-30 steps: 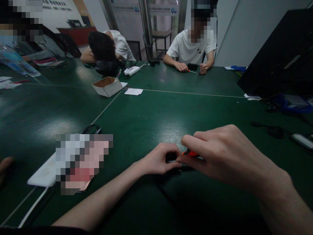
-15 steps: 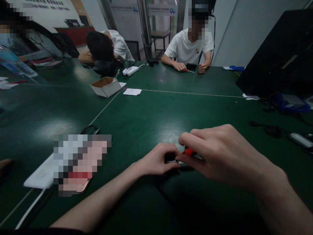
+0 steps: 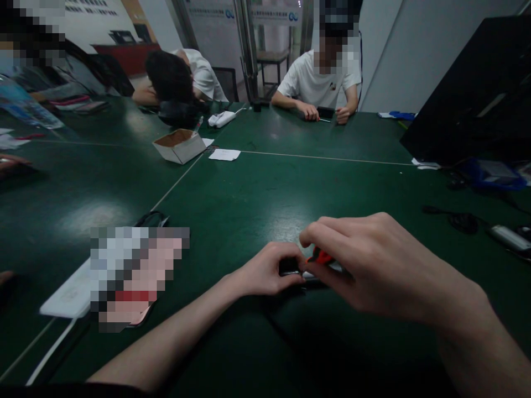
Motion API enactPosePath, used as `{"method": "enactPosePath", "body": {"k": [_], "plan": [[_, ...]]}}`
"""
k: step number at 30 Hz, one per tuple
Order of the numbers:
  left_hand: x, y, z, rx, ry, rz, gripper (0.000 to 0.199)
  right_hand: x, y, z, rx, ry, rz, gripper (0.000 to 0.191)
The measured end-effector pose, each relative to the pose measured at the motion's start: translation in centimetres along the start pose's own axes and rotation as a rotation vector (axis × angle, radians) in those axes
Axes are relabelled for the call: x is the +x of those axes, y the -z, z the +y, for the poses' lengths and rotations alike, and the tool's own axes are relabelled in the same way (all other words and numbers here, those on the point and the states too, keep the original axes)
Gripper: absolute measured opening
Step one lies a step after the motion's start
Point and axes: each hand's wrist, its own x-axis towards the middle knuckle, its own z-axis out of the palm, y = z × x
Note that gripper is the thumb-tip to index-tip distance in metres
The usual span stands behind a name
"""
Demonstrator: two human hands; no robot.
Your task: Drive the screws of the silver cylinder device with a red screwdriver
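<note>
Red-and-black tool handle (image 3: pixel 326 256) is located above the near part of the smooth green counter (image 3: pixel 265 190), just beside the left hand. Right hand (image 3: pixel 369 262): back upward, fingers bent and directed left; grip clamped on the handle between thumb and fingers. Left hand (image 3: pixel 269 270): forearm extended from lower left, thumb and fingers curved; grip clamped on a dark, silver-edged object (image 3: pixel 307 275). Containers: an open white cardboard box with brown interior (image 3: pixel 187 150) stands beyond the hands, its floor hidden; a clear plastic bottle with blue label (image 3: pixel 27 105) lies at far left, contents indistinct.
</note>
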Motion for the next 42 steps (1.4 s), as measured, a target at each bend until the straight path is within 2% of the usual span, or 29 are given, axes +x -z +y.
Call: {"method": "enactPosePath", "body": {"k": [4, 12, 18, 22, 30, 38, 42], "plan": [[-0.06, -0.16, 0.03, 0.004, -0.014, 0.006, 0.021, -0.04, -0.16, 0.18, -0.095, -0.003, 0.036, 0.015], [0.20, 0.13, 0.16, 0.031, 0.005, -0.010, 0.020, 0.02, 0.42, -0.28, 0.131, 0.028, -0.044, 0.016], [0.22, 0.39, 0.32, 0.049, -0.019, -0.071, 0.021, 0.18, 0.01, -0.04, 0.007, 0.003, -0.018, 0.007], [0.18, 0.43, 0.24, 0.065, -0.031, -0.083, 0.025, 0.08, -0.07, 0.03, -0.072, 0.020, 0.019, 0.012], [0.34, 0.59, 0.40, 0.052, -0.055, -0.083, 0.024, 0.18, 0.22, -0.35, 0.084, 0.034, -0.042, 0.012], [0.39, 0.64, 0.62, 0.044, -0.041, -0.079, 0.024, -0.13, 0.04, -0.05, -0.072, 0.019, 0.009, 0.010], [0.42, 0.67, 0.82, 0.006, -0.037, -0.082, 0.027, 0.08, 0.20, -0.21, -0.040, 0.024, 0.006, 0.011]]}}
